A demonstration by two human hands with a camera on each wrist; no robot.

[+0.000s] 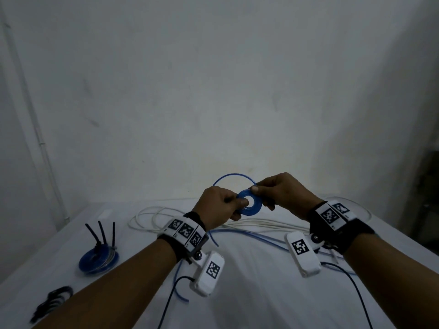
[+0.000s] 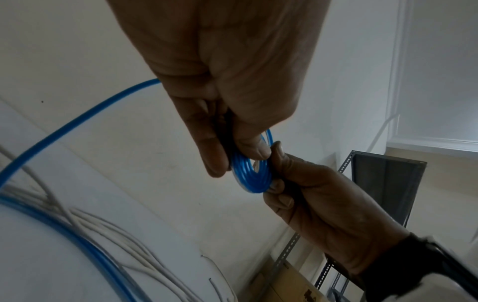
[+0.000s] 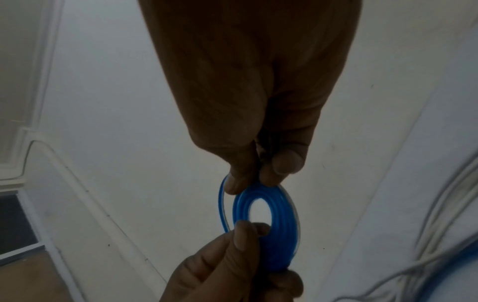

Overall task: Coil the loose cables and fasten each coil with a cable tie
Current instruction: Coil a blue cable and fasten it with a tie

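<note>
A small flat blue cable coil (image 1: 255, 205) (image 2: 252, 176) (image 3: 276, 206) is held up above the white table (image 1: 249, 293). My left hand (image 1: 222, 206) (image 2: 232, 155) pinches its near-left side between thumb and fingers. My right hand (image 1: 273, 193) (image 3: 258, 179) pinches its upper right edge. A loose blue cable (image 1: 228, 180) arcs from the coil over the hands, and more of it (image 1: 261, 238) trails across the table. Loose white cable (image 1: 249, 224) lies in loops behind the hands.
A finished blue coil (image 1: 98, 260) with three black tie tails (image 1: 102, 233) standing up sits at the left. Black cable ties (image 1: 53, 299) lie at the near left edge. A metal shelf (image 2: 383, 183) stands to the right. A wall is close behind.
</note>
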